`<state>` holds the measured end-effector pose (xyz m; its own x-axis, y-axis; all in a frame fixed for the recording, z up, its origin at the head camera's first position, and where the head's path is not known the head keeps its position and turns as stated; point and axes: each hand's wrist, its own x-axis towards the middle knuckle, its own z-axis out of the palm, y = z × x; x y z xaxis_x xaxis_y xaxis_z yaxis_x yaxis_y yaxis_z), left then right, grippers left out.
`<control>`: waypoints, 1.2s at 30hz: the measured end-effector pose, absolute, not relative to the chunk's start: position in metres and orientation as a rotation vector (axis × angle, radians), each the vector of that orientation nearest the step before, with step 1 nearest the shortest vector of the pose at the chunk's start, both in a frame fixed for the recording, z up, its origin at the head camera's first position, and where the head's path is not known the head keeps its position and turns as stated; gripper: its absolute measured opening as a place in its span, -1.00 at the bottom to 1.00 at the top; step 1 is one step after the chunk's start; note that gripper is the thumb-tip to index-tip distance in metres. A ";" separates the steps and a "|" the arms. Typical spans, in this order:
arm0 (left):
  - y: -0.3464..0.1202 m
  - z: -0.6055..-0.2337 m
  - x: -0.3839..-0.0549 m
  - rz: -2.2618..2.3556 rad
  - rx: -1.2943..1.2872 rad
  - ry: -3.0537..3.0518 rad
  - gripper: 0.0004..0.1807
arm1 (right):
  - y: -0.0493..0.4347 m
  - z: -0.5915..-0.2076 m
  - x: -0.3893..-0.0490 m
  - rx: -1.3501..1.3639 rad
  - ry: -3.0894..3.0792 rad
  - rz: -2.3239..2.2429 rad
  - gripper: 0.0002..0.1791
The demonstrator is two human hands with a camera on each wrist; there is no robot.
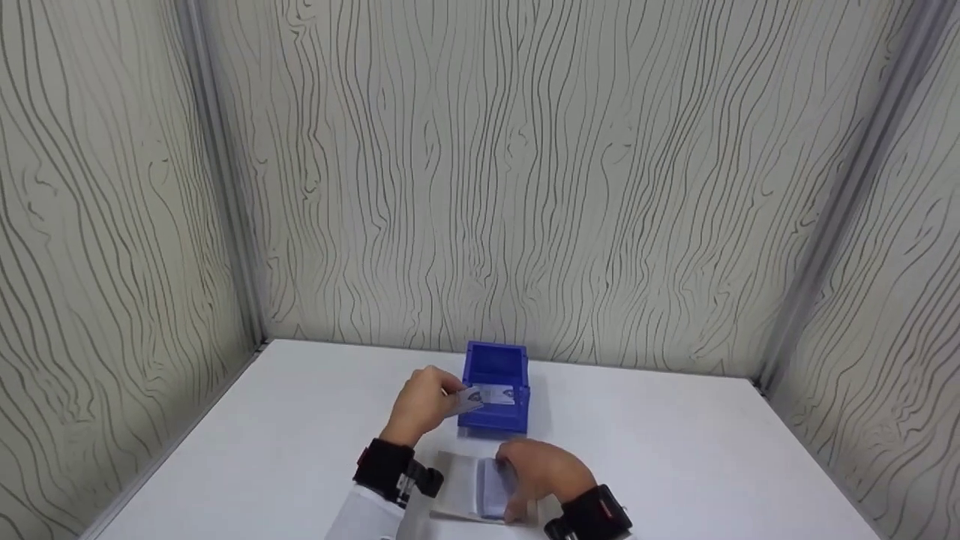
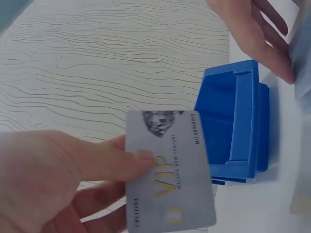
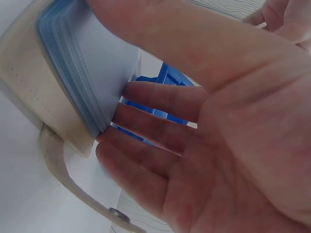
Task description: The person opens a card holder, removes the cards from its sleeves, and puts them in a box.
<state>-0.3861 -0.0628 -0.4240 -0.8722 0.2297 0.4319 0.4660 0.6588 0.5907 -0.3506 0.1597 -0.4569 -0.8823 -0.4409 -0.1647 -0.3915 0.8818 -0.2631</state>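
My left hand [image 1: 420, 401] pinches a grey VIP card [image 2: 189, 199] between thumb and fingers. Gold lettering and a diamond picture show on its face in the left wrist view. It is held at the near left side of a blue bin [image 1: 491, 421], where another card [image 1: 499, 394] shows at the bin's front. Below, on the table, lies an opened beige card holder [image 1: 455, 487] with a thick stack of clear sleeves [image 3: 104, 58]. My right hand [image 1: 551, 471] grips that stack at its right edge, thumb over the top sleeve and fingers along the side.
The white table [image 1: 660, 442] runs out to both sides. Wood-grain patterned panels [image 1: 480, 187] close it in at the back, left and right. From the card holder hangs a beige strap [image 3: 56, 160] with a metal snap.
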 end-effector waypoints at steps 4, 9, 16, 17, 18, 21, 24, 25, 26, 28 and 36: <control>-0.048 -0.414 -0.399 -0.960 -0.569 -2.553 -0.80 | 0.160 -0.461 -0.351 -0.597 2.815 -0.335 -0.26; -0.027 -0.393 -0.422 -0.868 -0.592 -2.630 -0.81 | 0.163 -0.460 -0.354 -0.559 2.808 -0.348 -0.26; -0.004 -0.408 -0.445 -0.647 -0.514 -2.548 -0.81 | 0.162 -0.461 -0.349 -0.593 2.818 -0.363 -0.29; -0.001 -0.413 -0.447 -0.593 -0.510 -2.512 -0.80 | 0.161 -0.461 -0.348 -0.601 2.824 -0.353 -0.29; 0.002 -0.418 -0.449 -0.536 -0.511 -2.479 -0.80 | 0.160 -0.461 -0.348 -0.607 2.830 -0.343 -0.29; 0.009 -0.427 -0.453 -0.395 -0.525 -2.415 -0.75 | 0.159 -0.459 -0.348 -0.602 2.836 -0.333 -0.28; 0.015 -0.434 -0.454 -0.330 -0.544 -2.432 -0.70 | 0.158 -0.458 -0.347 -0.593 2.829 -0.348 -0.28; 0.017 -0.436 -0.455 -0.323 -0.554 -2.438 -0.69 | 0.158 -0.457 -0.347 -0.597 2.829 -0.352 -0.28; 0.019 -0.437 -0.455 -0.318 -0.564 -2.444 -0.69 | 0.158 -0.457 -0.346 -0.599 2.829 -0.352 -0.30; 0.023 -0.438 -0.455 -0.322 -0.581 -2.470 -0.71 | 0.158 -0.457 -0.346 -0.593 2.824 -0.353 -0.31; 0.031 -0.447 -0.453 -0.310 -0.516 -2.630 -0.81 | 0.157 -0.455 -0.344 -0.551 2.805 -0.370 -0.29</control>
